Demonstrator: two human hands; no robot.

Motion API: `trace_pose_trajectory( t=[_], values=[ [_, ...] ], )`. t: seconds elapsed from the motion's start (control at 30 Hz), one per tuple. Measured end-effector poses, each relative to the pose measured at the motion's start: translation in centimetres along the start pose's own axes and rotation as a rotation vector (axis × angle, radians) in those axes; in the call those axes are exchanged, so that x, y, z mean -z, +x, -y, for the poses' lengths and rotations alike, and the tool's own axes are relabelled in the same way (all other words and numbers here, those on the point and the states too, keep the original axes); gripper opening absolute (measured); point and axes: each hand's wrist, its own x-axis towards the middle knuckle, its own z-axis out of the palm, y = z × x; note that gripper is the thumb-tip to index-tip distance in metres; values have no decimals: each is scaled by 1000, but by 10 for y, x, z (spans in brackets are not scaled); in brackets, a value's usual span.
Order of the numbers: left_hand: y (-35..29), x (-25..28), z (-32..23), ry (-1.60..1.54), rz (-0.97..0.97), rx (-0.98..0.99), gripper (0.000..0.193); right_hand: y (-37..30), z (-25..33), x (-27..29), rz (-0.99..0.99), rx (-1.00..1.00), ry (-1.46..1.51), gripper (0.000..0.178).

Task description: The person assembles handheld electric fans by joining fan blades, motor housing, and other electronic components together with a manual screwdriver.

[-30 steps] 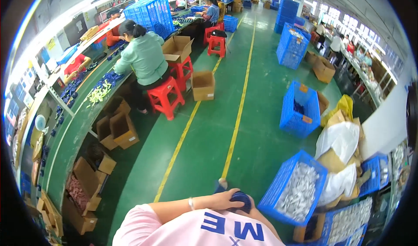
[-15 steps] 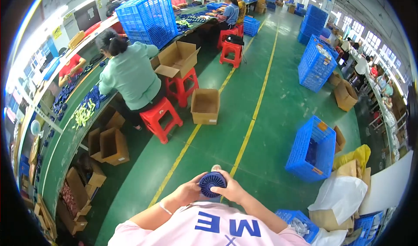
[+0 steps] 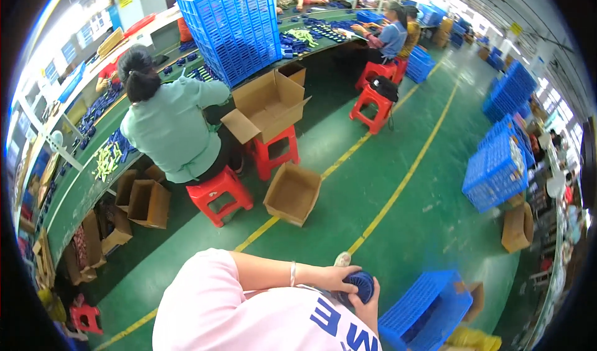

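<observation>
Noting large dark-blue lettering (image 3: 325, 314) on my pale-pink fabric shirt (image 3: 249, 320): in front of it, my left hand (image 3: 334, 279) and right hand (image 3: 371, 305), curled closed, hold a round dark-blue ribbed plastic fan (image 3: 362, 282).

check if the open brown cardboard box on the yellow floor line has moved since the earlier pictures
No, the box still sits across that yellow line, beside the red plastic stool; only the view shifted.

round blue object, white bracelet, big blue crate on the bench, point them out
Round blue object (image 3: 359, 281), head view: ribbed face
White bracelet (image 3: 292, 274), head view: band
Big blue crate (image 3: 249, 40), head view: slatted side
</observation>
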Motion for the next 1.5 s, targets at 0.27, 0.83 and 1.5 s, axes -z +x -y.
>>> trace_pose_trajectory(
  t=[0.27,0.83,1.5],
  values=[
    [151,139,-49,-42,-272,287,72,260,80,53,480,-134,141,83],
    [350,567,-13,-549,-687,316,69,786,226,-82,614,-582,201,43],
    [461,1069,25,-663,-1213,402,35,1533,403,-316,307,-236,-129,44]
  ],
)
